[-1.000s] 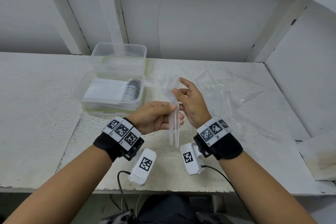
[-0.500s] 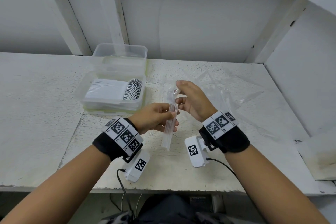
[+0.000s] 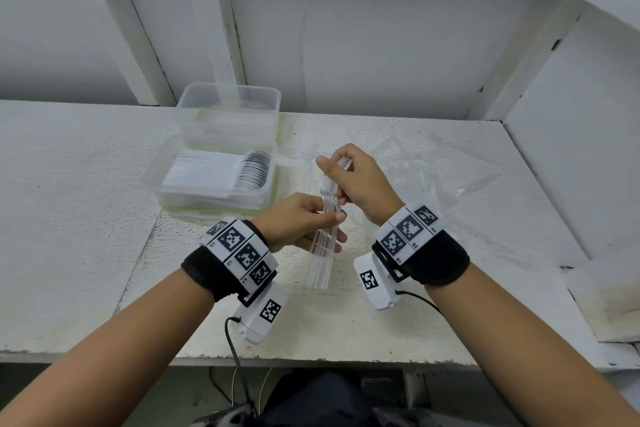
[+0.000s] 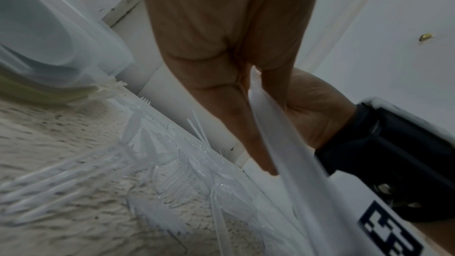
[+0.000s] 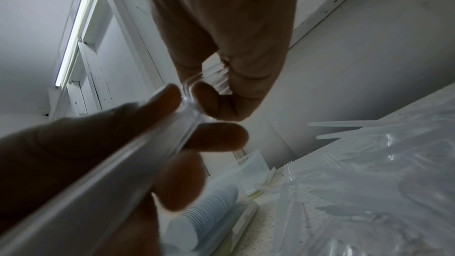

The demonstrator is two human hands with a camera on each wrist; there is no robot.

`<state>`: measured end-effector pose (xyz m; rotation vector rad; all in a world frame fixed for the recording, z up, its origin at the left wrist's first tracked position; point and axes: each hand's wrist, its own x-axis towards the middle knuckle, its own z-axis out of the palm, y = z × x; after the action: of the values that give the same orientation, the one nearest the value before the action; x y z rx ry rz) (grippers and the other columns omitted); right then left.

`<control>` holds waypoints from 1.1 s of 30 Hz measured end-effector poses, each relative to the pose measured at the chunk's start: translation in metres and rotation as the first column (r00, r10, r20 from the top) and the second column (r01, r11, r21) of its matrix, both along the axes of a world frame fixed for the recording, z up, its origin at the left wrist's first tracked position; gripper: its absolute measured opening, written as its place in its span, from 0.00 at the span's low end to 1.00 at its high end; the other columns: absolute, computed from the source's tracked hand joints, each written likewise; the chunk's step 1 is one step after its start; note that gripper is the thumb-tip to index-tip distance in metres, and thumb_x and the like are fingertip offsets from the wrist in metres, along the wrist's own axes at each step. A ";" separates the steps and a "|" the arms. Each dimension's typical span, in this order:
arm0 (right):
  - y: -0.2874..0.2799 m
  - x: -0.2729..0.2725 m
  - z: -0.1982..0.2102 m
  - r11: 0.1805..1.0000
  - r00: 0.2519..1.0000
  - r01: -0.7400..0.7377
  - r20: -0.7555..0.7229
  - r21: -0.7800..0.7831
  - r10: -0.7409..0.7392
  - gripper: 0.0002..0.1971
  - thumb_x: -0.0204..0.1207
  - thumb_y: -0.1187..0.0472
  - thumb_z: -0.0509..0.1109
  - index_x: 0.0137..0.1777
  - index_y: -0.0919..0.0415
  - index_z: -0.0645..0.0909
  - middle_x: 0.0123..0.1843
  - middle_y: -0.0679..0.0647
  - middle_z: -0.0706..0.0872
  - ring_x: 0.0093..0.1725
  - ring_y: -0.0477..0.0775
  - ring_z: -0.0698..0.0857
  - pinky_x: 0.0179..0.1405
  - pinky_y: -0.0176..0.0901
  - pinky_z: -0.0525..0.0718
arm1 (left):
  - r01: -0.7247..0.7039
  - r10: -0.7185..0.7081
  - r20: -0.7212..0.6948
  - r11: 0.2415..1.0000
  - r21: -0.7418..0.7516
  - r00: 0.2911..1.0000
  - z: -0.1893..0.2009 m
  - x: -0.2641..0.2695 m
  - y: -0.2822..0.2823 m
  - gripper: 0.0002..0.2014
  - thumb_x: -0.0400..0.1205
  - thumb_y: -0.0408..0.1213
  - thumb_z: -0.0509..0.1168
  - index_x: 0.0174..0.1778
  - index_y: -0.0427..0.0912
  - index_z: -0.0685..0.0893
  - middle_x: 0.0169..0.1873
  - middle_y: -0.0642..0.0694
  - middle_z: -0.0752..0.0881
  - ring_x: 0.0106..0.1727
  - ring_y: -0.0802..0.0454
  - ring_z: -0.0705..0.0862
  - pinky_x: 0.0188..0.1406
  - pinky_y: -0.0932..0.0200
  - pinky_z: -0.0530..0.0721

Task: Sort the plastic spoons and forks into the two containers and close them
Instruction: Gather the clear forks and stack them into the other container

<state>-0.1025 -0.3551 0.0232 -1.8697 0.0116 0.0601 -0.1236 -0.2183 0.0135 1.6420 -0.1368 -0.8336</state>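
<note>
I am wearing black wristbands [image 3: 214, 270] showing black-and-white checkered tags, holding clear cutlery [image 3: 325, 229] above the speckled white worktop [image 3: 69, 201].

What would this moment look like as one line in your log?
left hand: holds forks | right hand: pinches forks' top | spoons: in box | lids: off

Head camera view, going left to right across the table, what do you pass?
Container of white spoons → left hand → bundle of clear forks → right hand → clear plastic bag.
</note>
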 end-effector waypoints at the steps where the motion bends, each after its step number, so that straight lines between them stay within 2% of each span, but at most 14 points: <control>1: 0.001 0.000 0.001 1.000 1.000 -0.008 0.005 -0.010 0.008 0.13 0.78 0.50 0.68 0.49 0.61 0.74 0.36 0.57 0.81 0.25 0.48 0.77 0.26 0.39 0.80 | -0.001 0.001 -0.008 1.000 -0.011 1.000 0.001 0.000 0.000 0.10 0.82 0.37 0.64 0.54 0.35 0.81 0.40 0.41 0.90 0.39 0.48 0.90 0.38 0.57 0.89; 3: 0.002 -0.001 0.004 0.999 0.999 -0.032 0.004 -0.015 0.032 0.12 0.80 0.51 0.65 0.54 0.59 0.74 0.38 0.57 0.80 0.26 0.48 0.78 0.27 0.38 0.80 | -0.016 0.015 -0.026 0.999 -0.031 1.000 0.001 0.000 0.000 0.07 0.82 0.36 0.64 0.50 0.37 0.81 0.39 0.41 0.90 0.39 0.48 0.90 0.37 0.57 0.89; 5: 0.001 -0.003 0.008 0.997 0.999 -0.044 -0.021 0.065 0.046 0.12 0.81 0.54 0.64 0.62 0.56 0.71 0.42 0.56 0.79 0.29 0.48 0.80 0.30 0.38 0.82 | -0.054 0.052 -0.039 0.997 -0.050 0.998 0.001 0.001 0.002 0.05 0.82 0.36 0.64 0.47 0.37 0.81 0.40 0.40 0.90 0.39 0.48 0.90 0.38 0.57 0.89; 7: -0.001 -0.004 0.012 0.990 0.999 -0.018 -0.024 0.143 0.022 0.16 0.82 0.57 0.62 0.68 0.54 0.67 0.47 0.52 0.79 0.33 0.48 0.84 0.36 0.40 0.86 | -0.141 0.136 -0.065 0.986 -0.092 0.989 0.000 0.003 0.003 0.05 0.82 0.35 0.63 0.46 0.38 0.82 0.40 0.41 0.90 0.39 0.51 0.90 0.39 0.57 0.89; 8: -0.001 -0.005 0.014 0.993 1.000 0.008 -0.001 0.121 -0.008 0.17 0.83 0.57 0.62 0.70 0.54 0.67 0.48 0.49 0.79 0.37 0.48 0.86 0.41 0.41 0.87 | -0.209 0.199 -0.087 0.970 -0.126 0.976 0.000 0.005 0.004 0.05 0.82 0.35 0.63 0.46 0.38 0.82 0.40 0.42 0.90 0.38 0.52 0.90 0.40 0.57 0.89; 10: -0.002 -0.007 0.014 0.998 0.994 0.066 0.092 -0.010 -0.065 0.17 0.83 0.58 0.61 0.70 0.56 0.69 0.48 0.44 0.78 0.44 0.47 0.85 0.48 0.40 0.86 | -0.358 0.336 -0.137 0.911 -0.205 0.932 0.000 0.010 0.006 0.06 0.83 0.36 0.62 0.46 0.38 0.82 0.40 0.44 0.90 0.38 0.54 0.90 0.42 0.58 0.88; 13: 0.003 -0.014 0.009 0.965 0.974 0.051 0.225 -0.255 0.008 0.16 0.83 0.57 0.61 0.69 0.59 0.71 0.56 0.51 0.79 0.49 0.44 0.80 0.46 0.28 0.78 | -0.519 0.480 -0.198 0.798 -0.305 0.855 0.003 0.019 0.008 0.07 0.83 0.37 0.61 0.43 0.40 0.82 0.38 0.47 0.89 0.37 0.56 0.88 0.43 0.61 0.87; 16: 0.017 -0.020 0.001 0.862 0.955 -0.071 0.215 -0.502 0.204 0.22 0.82 0.51 0.62 0.70 0.62 0.68 0.63 0.57 0.76 0.58 0.52 0.79 0.53 0.40 0.78 | -0.590 0.543 -0.233 0.723 -0.360 0.807 0.007 0.023 0.008 0.09 0.83 0.39 0.61 0.39 0.43 0.83 0.35 0.49 0.86 0.35 0.57 0.85 0.40 0.62 0.83; 18: 0.025 -0.019 -0.002 0.771 0.942 -0.087 0.199 -0.631 0.269 0.24 0.81 0.50 0.63 0.71 0.63 0.67 0.64 0.59 0.77 0.59 0.57 0.80 0.53 0.46 0.79 | -0.628 0.573 -0.259 0.682 -0.375 0.777 0.008 0.025 0.006 0.10 0.84 0.40 0.61 0.39 0.44 0.82 0.31 0.51 0.85 0.30 0.59 0.84 0.30 0.66 0.83; 21: 0.034 -0.014 -0.002 0.686 0.928 -0.055 0.216 -0.726 0.303 0.22 0.84 0.53 0.58 0.73 0.64 0.65 0.65 0.60 0.77 0.58 0.59 0.81 0.48 0.43 0.76 | -0.669 0.614 -0.269 0.649 -0.362 0.742 0.008 0.028 0.007 0.09 0.83 0.42 0.62 0.39 0.45 0.82 0.28 0.52 0.84 0.28 0.60 0.81 0.28 0.67 0.82; 24: 0.039 -0.009 -0.001 0.623 0.915 -0.022 0.235 -0.782 0.328 0.21 0.86 0.56 0.54 0.75 0.63 0.63 0.64 0.60 0.76 0.54 0.61 0.82 0.43 0.43 0.75 | -0.666 0.621 -0.247 0.661 -0.346 0.744 0.008 0.032 0.012 0.08 0.82 0.43 0.64 0.39 0.46 0.82 0.29 0.53 0.83 0.31 0.60 0.81 0.41 0.63 0.80; 28: 0.047 0.001 0.007 0.670 0.928 -0.054 0.210 -0.741 0.307 0.19 0.86 0.55 0.53 0.74 0.59 0.66 0.61 0.59 0.79 0.53 0.61 0.82 0.42 0.45 0.75 | -0.609 0.581 -0.188 0.728 -0.316 0.792 0.011 0.040 0.026 0.10 0.82 0.45 0.64 0.39 0.46 0.83 0.34 0.51 0.84 0.38 0.56 0.81 0.55 0.56 0.76; 31: 0.050 0.020 0.019 0.722 0.935 -0.081 0.199 -0.687 0.295 0.18 0.85 0.54 0.56 0.71 0.59 0.70 0.60 0.58 0.82 0.56 0.60 0.82 0.46 0.46 0.75 | -0.476 0.473 -0.060 0.860 -0.186 0.879 0.025 0.052 0.049 0.13 0.82 0.50 0.61 0.47 0.44 0.84 0.44 0.47 0.87 0.45 0.54 0.85 0.56 0.56 0.79; 33: 0.050 0.037 0.031 0.744 0.939 -0.105 0.181 -0.660 0.293 0.18 0.84 0.55 0.59 0.70 0.59 0.72 0.62 0.57 0.83 0.57 0.59 0.82 0.48 0.45 0.74 | -0.431 0.432 0.062 0.902 -0.035 0.900 0.038 0.064 0.073 0.16 0.83 0.51 0.59 0.51 0.41 0.83 0.48 0.44 0.87 0.46 0.51 0.85 0.54 0.54 0.82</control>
<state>-0.0651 -0.3049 0.0545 -2.5562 -0.4177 -0.0667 -0.0591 -0.1449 0.0513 1.5993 0.1695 -0.4334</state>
